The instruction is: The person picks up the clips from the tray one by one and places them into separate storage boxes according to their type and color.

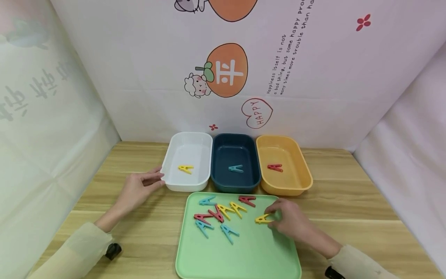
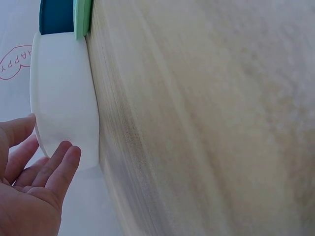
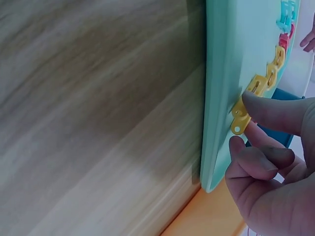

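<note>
My right hand [image 1: 289, 218] pinches a yellow clothespin [image 1: 263, 219] by its legs, between thumb and index finger, over the right part of the green tray [image 1: 240, 259]. In the right wrist view, the thumb lies on this yellow clothespin [image 3: 241, 115]. My left hand [image 1: 139, 190] touches the left side of the white bin [image 1: 188, 187], its fingers loosely extended. The left wrist view shows those fingers [image 2: 58, 169] against the bin's outer wall [image 2: 66, 93]. Elsewhere on the tray lie several clothespins: blue [image 1: 229, 233], red [image 1: 247, 200] and yellow [image 1: 238, 209].
Beside the white bin stand a dark blue bin [image 1: 235, 190] and an orange-yellow bin [image 1: 306, 182]. One clothespin lies in each bin: yellow [image 1: 186, 169], blue [image 1: 236, 168] and red [image 1: 275, 167]. The bins stand behind the tray on a wooden table [image 1: 146, 240], near the printed back cloth [image 1: 153, 97].
</note>
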A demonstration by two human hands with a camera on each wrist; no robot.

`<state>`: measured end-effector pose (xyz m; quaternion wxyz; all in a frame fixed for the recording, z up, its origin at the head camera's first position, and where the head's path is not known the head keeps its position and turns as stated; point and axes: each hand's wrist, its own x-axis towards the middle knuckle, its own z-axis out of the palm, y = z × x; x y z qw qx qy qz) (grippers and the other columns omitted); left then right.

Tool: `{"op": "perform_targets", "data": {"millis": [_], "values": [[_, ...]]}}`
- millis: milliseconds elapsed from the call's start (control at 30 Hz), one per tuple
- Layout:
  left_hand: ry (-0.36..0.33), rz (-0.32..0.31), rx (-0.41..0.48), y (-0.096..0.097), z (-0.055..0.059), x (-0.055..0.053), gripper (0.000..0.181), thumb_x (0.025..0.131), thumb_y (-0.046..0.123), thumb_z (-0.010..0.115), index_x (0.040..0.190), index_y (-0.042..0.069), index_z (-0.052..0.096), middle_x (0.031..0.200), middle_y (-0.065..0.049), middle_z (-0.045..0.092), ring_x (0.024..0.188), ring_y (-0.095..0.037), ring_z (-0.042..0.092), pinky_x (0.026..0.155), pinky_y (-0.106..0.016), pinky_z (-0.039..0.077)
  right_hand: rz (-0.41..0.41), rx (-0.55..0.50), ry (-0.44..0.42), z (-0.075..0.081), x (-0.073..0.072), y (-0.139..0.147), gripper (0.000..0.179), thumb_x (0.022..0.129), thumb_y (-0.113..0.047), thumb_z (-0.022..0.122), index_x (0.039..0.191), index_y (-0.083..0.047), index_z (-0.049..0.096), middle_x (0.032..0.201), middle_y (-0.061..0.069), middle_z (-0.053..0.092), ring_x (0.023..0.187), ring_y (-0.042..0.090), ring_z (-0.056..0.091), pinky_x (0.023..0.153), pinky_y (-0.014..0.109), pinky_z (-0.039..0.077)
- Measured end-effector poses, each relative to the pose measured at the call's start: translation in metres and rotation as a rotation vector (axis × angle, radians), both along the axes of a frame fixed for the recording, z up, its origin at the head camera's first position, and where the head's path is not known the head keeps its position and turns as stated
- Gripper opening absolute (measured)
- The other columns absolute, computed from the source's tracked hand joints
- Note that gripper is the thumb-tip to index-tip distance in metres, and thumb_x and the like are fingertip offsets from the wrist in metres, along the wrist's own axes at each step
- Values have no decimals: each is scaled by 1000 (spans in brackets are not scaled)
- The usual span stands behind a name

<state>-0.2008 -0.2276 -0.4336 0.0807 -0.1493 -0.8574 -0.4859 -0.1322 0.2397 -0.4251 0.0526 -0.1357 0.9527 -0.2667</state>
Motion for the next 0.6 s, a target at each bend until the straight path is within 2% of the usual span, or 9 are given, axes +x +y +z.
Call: {"op": "perform_targets", "data": {"millis": [167, 300, 600], "values": [[-5, -7, 17, -1, 0, 0, 29, 96, 9, 80, 119, -9, 75, 142, -21, 62, 114, -36, 71, 83, -17, 58, -2, 7, -5, 0, 0, -8, 31, 72, -5, 97, 99, -13, 83, 96, -5, 70, 91, 17, 62, 86, 45, 57], [-4, -9, 13, 0, 0, -1, 30, 96, 9, 80, 119, -9, 75, 142, -21, 62, 115, -36, 70, 84, -17, 58, -25, 45, -35, 1, 0, -10, 37, 71, -2, 95, 104, -11, 83, 97, -3, 69, 91, 18, 61, 86, 45, 57], [3, -7, 7, 0, 0, -1, 29, 96, 10, 81, 119, -8, 76, 141, -20, 63, 114, -35, 71, 83, -17, 58, -20, 61, -46, 3, 1, -10, 32, 71, -3, 96, 100, -11, 84, 93, -4, 69, 88, 16, 60, 82, 42, 56]]}}
